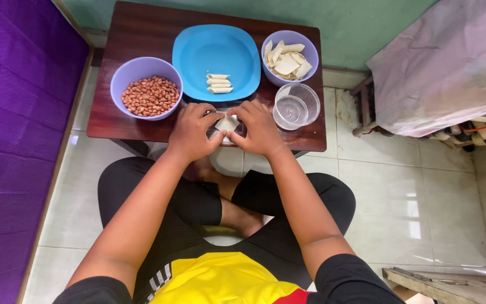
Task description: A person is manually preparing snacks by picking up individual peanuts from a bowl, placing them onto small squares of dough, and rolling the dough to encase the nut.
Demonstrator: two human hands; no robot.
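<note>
My left hand (193,129) and my right hand (259,128) meet at the front edge of a low dark wooden table (136,34). Both pinch a small pale pastry wrapper (228,123) between their fingertips. Behind the hands lies a blue plate (216,53) carrying three rolled pale pastries (219,83). A lilac bowl of peanuts (148,94) stands to the left of the plate. To the right, another lilac bowl (289,56) holds several flat pale wrappers.
A clear glass bowl with water (296,106) stands at the table's right front, close to my right hand. A purple mat (12,112) lies on the left. A cloth-covered piece of furniture (445,67) stands at right. White tiled floor surrounds my crossed legs.
</note>
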